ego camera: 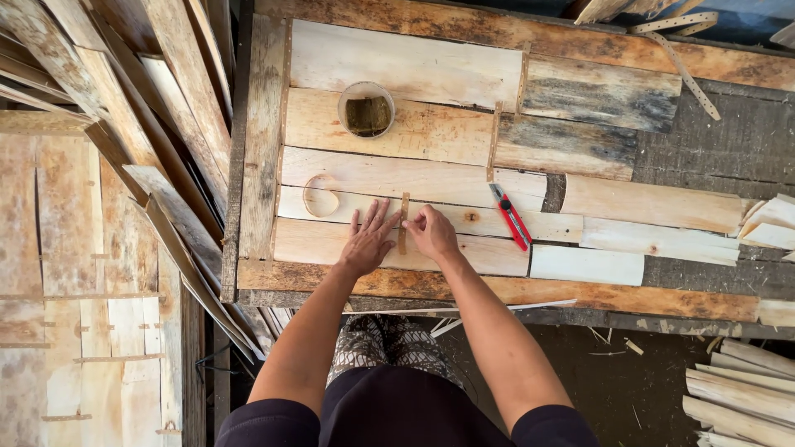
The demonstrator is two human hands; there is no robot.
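Thin pale wood veneer sheets (414,174) lie side by side on a worn wooden workbench (513,291). A short brown strip of tape (404,225) runs upright across a seam between two sheets. My left hand (369,238) lies flat with fingers spread just left of the strip, touching it. My right hand (431,230) presses its fingertips on the strip from the right. A red utility knife (509,217) rests on the veneer a little to the right of my right hand.
A white cup (366,108) with dark contents stands on the veneer at the back. More taped veneer sheets lean at the left (74,273). Loose veneer pieces (737,397) lie at the lower right and at the right edge (770,225). Tape strips (683,50) lie at the top right.
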